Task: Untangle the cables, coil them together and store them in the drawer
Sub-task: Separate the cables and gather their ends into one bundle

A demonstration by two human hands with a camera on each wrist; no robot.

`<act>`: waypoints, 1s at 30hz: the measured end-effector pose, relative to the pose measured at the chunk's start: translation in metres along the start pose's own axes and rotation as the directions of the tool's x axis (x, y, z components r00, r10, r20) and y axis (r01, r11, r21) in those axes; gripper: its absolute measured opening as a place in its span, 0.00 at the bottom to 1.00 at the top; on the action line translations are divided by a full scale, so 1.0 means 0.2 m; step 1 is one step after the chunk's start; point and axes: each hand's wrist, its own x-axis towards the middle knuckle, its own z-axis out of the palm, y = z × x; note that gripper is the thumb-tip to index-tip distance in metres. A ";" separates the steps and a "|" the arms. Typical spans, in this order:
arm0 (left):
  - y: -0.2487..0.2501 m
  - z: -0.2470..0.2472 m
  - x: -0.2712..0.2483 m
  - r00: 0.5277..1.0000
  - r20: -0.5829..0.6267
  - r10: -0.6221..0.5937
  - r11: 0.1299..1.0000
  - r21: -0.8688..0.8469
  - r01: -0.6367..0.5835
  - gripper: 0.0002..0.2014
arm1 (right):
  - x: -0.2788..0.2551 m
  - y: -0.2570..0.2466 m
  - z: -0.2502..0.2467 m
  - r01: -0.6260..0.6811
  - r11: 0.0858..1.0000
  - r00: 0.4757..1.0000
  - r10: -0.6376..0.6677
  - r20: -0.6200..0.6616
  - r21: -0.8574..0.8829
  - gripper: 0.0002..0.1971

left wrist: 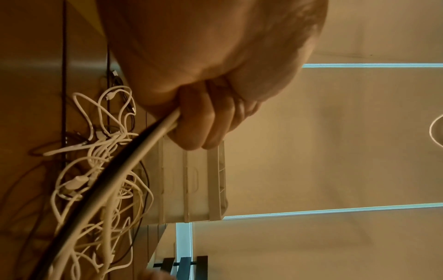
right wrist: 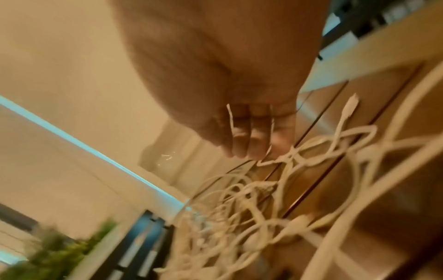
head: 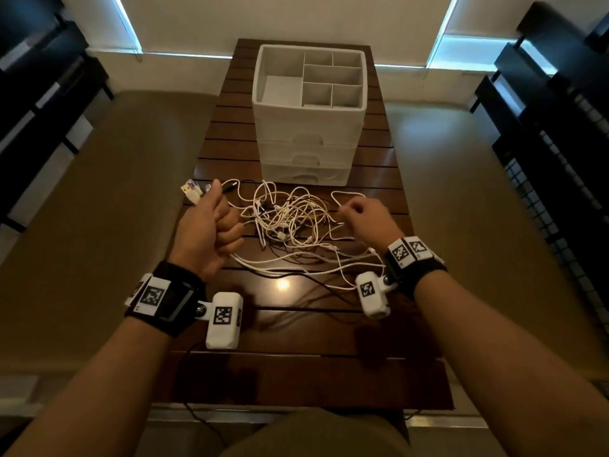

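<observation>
Gripping a bunch of cable ends, your left hand [head: 208, 232] sits left of centre in the head view, its fingers curled into a fist round several strands. The plugs [head: 192, 190] stick out above the fist, toward the upper left of it. In the left wrist view the held strands [left wrist: 153, 138] leave the curled fingers [left wrist: 203, 121] and run down to the lower left.

Your right hand [head: 367, 219] is right of centre, fingers bent down over a white loop [head: 349, 194] at the right edge of the pile. The right wrist view is blurred; a thin white strand crosses the fingers [right wrist: 242, 132], but you cannot tell whether they pinch it.

Between your hands the tangled cables [head: 290, 222], mostly white with a few dark ones, lie on the dark slatted table [head: 296, 374]. Just behind the tangle, in the upper middle of the frame, stands the white drawer unit [head: 309, 140], its three drawers pushed in and a divided tray on top.
</observation>
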 end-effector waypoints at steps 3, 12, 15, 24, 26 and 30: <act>-0.01 -0.02 -0.02 1.000 0.007 0.012 1.000 0.017 -0.012 0.28 | 0.15 0.20 -0.07 -0.198 0.944 0.958 0.129 -0.256 -0.264 0.08; -0.07 -0.06 0.02 1.000 0.002 -0.031 0.995 0.091 0.031 0.28 | 0.29 0.38 0.06 -0.431 0.833 0.902 0.406 -0.147 -0.346 0.18; -0.08 -0.07 0.02 0.999 -0.002 -0.040 0.993 0.111 0.040 0.28 | 0.33 0.35 0.11 -0.398 0.900 0.915 0.403 -0.008 -0.179 0.06; -0.08 -0.10 0.02 0.999 -0.009 -0.034 0.996 0.081 0.034 0.28 | 0.28 0.27 0.05 -0.263 0.933 0.903 0.328 -0.278 0.247 0.10; -0.08 -0.11 0.03 0.999 -0.009 -0.034 0.997 0.075 0.034 0.28 | 0.23 0.30 0.02 -0.249 0.962 0.900 0.272 -0.341 0.110 0.11; -0.09 -0.10 0.03 0.999 0.003 -0.039 0.996 0.074 0.038 0.28 | 0.15 0.35 0.01 -0.416 0.856 0.903 0.348 -0.251 -0.309 0.15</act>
